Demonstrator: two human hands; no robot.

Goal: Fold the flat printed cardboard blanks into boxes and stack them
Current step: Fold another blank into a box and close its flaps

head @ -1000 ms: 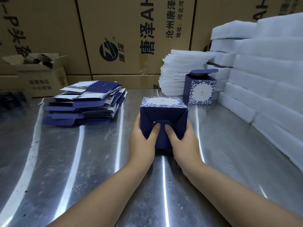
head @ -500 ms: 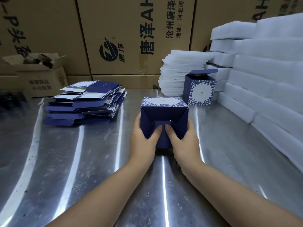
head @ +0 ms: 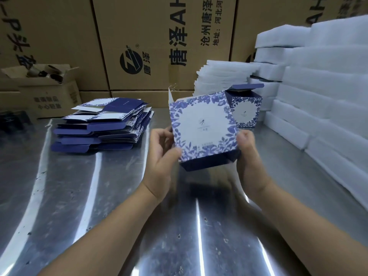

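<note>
Head view, only one there is: the box (head: 203, 128) is up off the steel table (head: 99, 206), held btwn both hands, tilted w/ its printed flower face toward the person and the dark btm edge lowest. The left hand (head: 161, 152) grips the lower-left edge, thumb on the front, fingers curled round behind. The right hand (head: 249, 156) has fingers curled tight on the lower-right corner. Top flap pokes up behind, not tucked as far as I can tell.

Risks, imo:
- Grip sits only on the two low corners, so the tilted box could pivot or slip out, esp. if one hand lets go to reach.
- Can't see whether the btm flaps are locked. If not, they may spring open once it's set down.
- Hard pinching could crease the printed panel.
- The finished box (head: 246, 110) stands just behind on the right, lid open, near the white foam stack (head: 328, 100). Setting this one down carelessly could knock it or bend its lid.
- The pile of flat blanks (head: 103, 126) to the left is splayed, so a stray elbow could slide it.
</note>
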